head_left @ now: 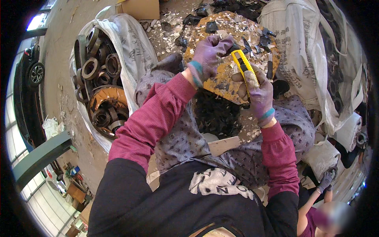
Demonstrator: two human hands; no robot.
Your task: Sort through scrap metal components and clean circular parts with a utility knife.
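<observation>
My right hand point(259, 89), in a worn purple glove, is wrapped round a yellow utility knife point(245, 65). The knife points up and away from me, and I cannot make out its blade. My left hand point(209, 55), gloved alike, is closed with thumb and fingertips together just left of the knife. Whatever it pinches is too small or hidden to name. Both hands are over an ochre board point(221, 85) strewn with white chips and black scraps point(211, 27). More black scraps point(217, 112) lie in a heap below the board, between my legs.
A white woven sack point(136, 43) at left holds several dark rings point(90, 68). Another large sack point(294, 43) stands at right. A cardboard box point(138, 8) sits at the far edge. At lower right, a co-worker's gloved hand point(326, 181) touches a pale sack point(321, 158).
</observation>
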